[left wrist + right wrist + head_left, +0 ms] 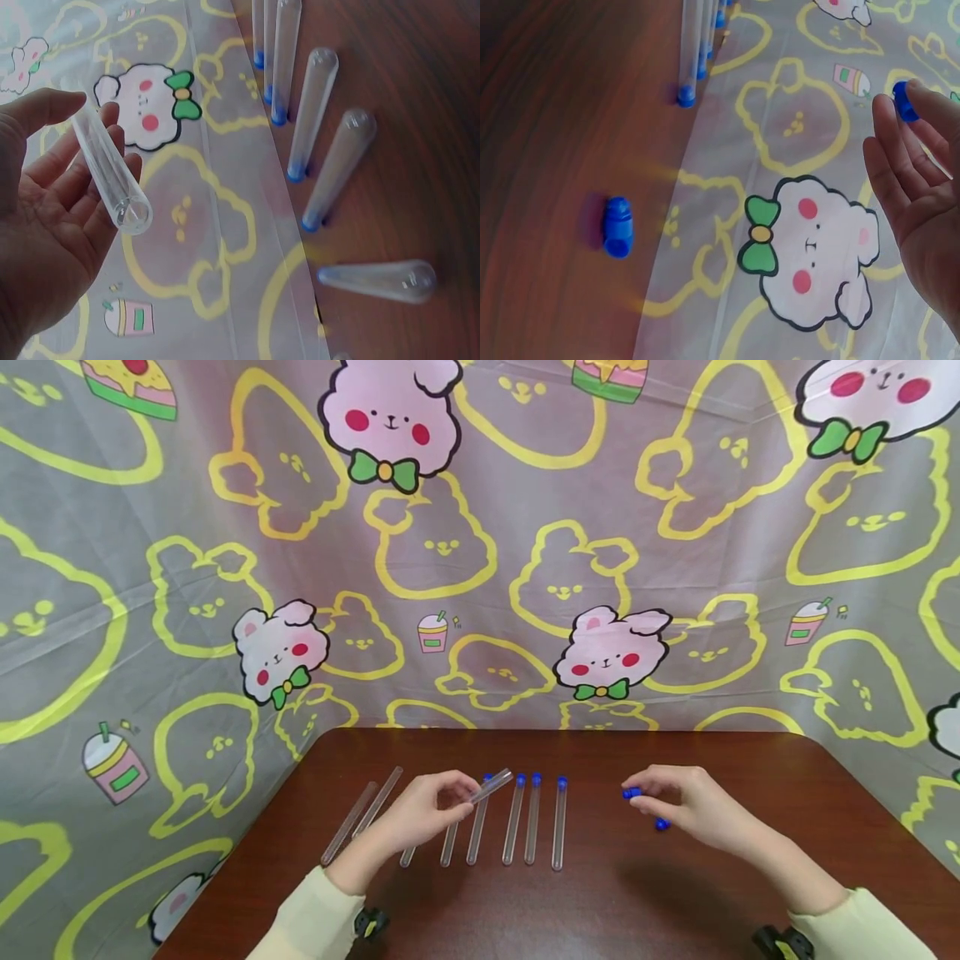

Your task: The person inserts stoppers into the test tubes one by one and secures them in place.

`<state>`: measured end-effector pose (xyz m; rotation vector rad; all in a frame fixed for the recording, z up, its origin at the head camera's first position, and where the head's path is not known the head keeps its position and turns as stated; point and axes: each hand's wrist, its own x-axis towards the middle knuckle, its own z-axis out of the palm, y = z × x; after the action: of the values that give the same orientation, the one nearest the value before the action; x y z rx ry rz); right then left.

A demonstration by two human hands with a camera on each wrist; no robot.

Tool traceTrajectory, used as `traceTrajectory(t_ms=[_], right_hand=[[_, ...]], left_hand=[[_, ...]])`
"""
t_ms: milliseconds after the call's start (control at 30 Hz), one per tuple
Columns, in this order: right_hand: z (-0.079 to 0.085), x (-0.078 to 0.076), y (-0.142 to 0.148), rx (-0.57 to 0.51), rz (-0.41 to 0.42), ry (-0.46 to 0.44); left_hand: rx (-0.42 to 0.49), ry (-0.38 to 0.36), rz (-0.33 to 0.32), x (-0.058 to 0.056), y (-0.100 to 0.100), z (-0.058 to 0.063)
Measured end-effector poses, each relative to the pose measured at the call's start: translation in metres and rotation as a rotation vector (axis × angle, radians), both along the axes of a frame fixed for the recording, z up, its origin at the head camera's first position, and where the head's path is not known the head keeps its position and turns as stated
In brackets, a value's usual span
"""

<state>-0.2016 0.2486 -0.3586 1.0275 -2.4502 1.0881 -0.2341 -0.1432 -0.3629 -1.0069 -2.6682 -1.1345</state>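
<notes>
My left hand [429, 806] pinches a clear test tube [112, 169] between thumb and fingers. Its open end points up and to the right in the head view, bare of any cap. To the right, my right hand [693, 802] holds a small blue cap [632, 793] between thumb and fingertips, raised over the table. A second blue cap [618, 227] lies on its side on the tabletop below that hand. Between the hands, several test tubes with blue caps, such as the rightmost tube [559, 827], lie with capped ends pointing away from me.
Two clear tubes, one of them the far-left tube [349, 822], lie slanted on the left of the brown table [570, 910], partly behind my left forearm. A grey cloth [480, 610] printed with cartoon animals hangs behind and at the sides of the table.
</notes>
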Motion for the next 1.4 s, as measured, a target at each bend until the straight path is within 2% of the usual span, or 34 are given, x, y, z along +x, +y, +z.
traceTrajectory(t_ms=[267,567,767,933,1167,1400], right_hand=[[0.005,-0.005,-0.011,0.009,-0.05,0.093],[0.011,-0.01,-0.025,-0.024,-0.085,0.043],[0.011,-0.015,-0.033,-0.081,-0.058,0.012],[0.009,-0.018,-0.041,-0.111,-0.022,-0.025],[0.007,-0.021,-0.052,-0.138,0.049,-0.066],[0.009,-0.019,-0.057,-0.149,0.082,-0.1]], left_hand=[[-0.006,-0.04,-0.078,0.003,0.016,0.003],[-0.008,-0.016,-0.115,0.004,0.028,0.003],[0.001,0.007,-0.114,0.007,0.035,0.005],[0.019,0.009,-0.14,0.008,0.039,0.005],[0.037,-0.014,-0.188,0.007,0.044,0.004],[0.025,-0.034,-0.183,0.007,0.049,0.003]])
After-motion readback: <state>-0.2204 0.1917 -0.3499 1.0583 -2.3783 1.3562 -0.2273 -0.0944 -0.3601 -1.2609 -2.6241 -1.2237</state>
